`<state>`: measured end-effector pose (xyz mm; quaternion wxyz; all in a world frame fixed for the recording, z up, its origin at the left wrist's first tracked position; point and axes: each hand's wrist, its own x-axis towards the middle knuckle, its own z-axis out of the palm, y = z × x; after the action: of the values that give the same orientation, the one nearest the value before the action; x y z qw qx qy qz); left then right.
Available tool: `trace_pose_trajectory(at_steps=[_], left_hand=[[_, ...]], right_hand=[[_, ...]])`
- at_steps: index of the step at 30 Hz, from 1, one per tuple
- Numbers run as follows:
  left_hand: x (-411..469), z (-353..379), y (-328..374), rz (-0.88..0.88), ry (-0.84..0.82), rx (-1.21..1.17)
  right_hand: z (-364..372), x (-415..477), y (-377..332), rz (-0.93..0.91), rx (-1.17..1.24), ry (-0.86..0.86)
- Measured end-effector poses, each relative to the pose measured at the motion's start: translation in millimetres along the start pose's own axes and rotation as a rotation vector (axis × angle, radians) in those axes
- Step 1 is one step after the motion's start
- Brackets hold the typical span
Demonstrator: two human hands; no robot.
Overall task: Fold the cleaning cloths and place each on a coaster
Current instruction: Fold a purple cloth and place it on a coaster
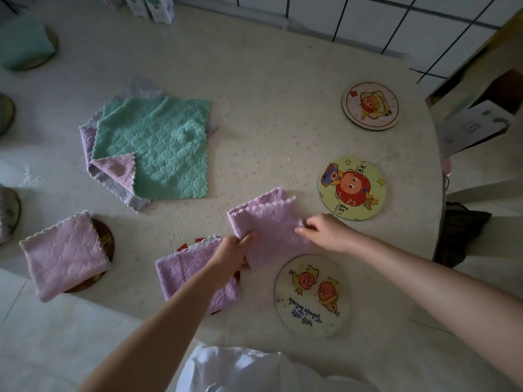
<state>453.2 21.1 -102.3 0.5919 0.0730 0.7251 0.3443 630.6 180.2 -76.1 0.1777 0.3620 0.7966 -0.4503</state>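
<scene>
- Tabletop [283, 131]: cream, sprinkled with faint pink flowers.
- Top cloth of the stack [158, 145]: mint green, quilted scale pattern, scalloped edge; turned-up corner shows lilac.
- Cloths beneath it [87, 142]: lilac and pale grey.
- Cloth between the hands [268, 222]: lilac, scalloped edge.
- Folded cloth at left [62, 256]: pink-lilac, embossed scale pattern, on a dark brown coaster [106, 239].
- Folded cloth at centre [186, 267]: lilac, on a red-rimmed coaster.
- Near coaster [311, 295]: pale, two orange cartoon figures, blue lettering.
- Middle coaster [352, 188]: yellow, red-orange figure, stars.
- Far coaster [370, 106]: pinkish-white, orange-and-yellow figure.
- Wall tiles [424, 26]: white, dark grout.
</scene>
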Motion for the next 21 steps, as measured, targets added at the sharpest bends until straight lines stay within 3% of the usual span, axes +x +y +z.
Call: trace_pose_trajectory(at_steps=[4,13,21], left_hand=[[8,-2,6,-0.159,-0.037,-0.152],[10,-2,6,-0.175,-0.038,-0.227],[10,2,11,-0.167,0.054,-0.187]], right_hand=[[0,23,-1,0.122,-0.001,0.05],[1,35,-20,0.072,0.114,0.197],[22,44,-22,0.106,0.018,0.338]])
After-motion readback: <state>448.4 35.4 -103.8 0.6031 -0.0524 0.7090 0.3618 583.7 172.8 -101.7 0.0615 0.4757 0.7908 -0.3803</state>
